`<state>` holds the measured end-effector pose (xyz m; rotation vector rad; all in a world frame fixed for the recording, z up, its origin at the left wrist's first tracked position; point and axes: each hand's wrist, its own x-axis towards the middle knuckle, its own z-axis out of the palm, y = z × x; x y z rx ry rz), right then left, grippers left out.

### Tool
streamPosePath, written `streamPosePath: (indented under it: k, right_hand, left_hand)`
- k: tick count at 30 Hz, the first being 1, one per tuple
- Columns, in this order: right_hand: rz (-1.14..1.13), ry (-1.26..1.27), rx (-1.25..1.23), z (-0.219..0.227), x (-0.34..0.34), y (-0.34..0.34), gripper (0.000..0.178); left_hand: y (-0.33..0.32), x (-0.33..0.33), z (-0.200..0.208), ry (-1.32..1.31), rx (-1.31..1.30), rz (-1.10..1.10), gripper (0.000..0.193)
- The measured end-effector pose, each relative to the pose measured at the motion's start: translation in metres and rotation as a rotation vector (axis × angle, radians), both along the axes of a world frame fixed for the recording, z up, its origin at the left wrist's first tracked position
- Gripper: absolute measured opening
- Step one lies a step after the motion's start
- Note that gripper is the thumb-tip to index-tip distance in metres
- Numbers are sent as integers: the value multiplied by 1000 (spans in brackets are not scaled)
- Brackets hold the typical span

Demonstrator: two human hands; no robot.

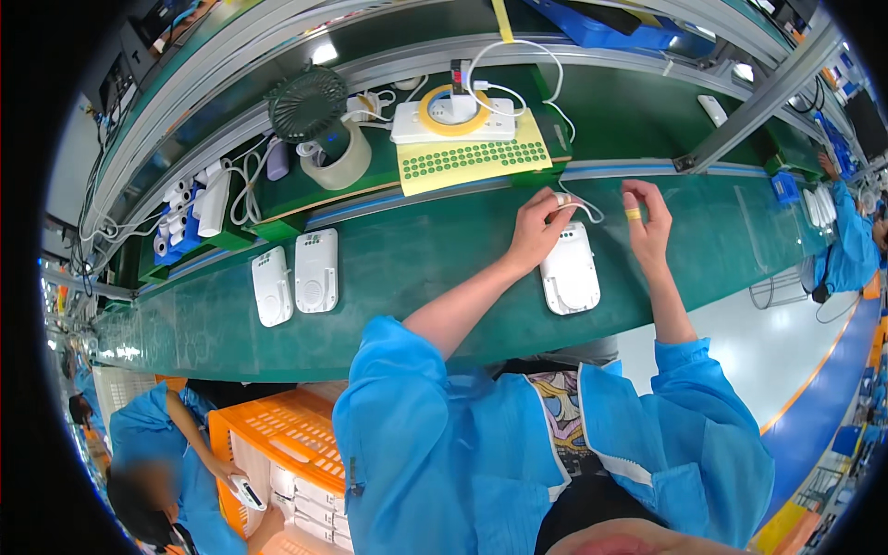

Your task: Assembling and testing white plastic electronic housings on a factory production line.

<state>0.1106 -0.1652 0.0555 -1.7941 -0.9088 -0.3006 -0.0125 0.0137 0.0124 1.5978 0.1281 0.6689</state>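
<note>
A white handheld device with rounded corners [571,273] lies on the green work table in front of me. My left hand [539,228] is at its upper left corner, fingers pinched on the end of a white cable [592,211]. The cable's plug is hidden by the fingers. To the right of the device, my right hand [649,222] hovers with bent fingers, a yellow band round one of them, and nothing visible in it. Farther left, two similar devices lie side by side, one white device [317,271] and another [272,287].
Behind the table, a shelf holds a power strip [407,126] with a yellow tape roll [427,112], a yellow sheet of green stickers [472,165] and a small black fan [308,104]. An orange crate [287,427] stands lower left, beside a co-worker holding a white device [248,492].
</note>
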Motion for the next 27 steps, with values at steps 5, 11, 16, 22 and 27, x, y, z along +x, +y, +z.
streamPosePath:
  k: [5,11,16,22,27]
  right_hand:
    - [232,193,-124,21,-46,10,33]
    - [204,322,-203,17,-61,6,33]
    - [153,276,-295,23,-61,-10,31]
    - [114,272,-382,17,-70,-47,22]
    - [58,363,-505,17,-89,-69,18]
  left_hand:
    - [-7,-4,1,-136,423,-37,25]
    - [-8,-8,8,-102,412,-113,48]
    - [-9,-8,9,-124,370,-188,52]
    - [-2,-4,-4,8,361,-176,38]
    - [-2,-2,-9,-9,557,-190,30]
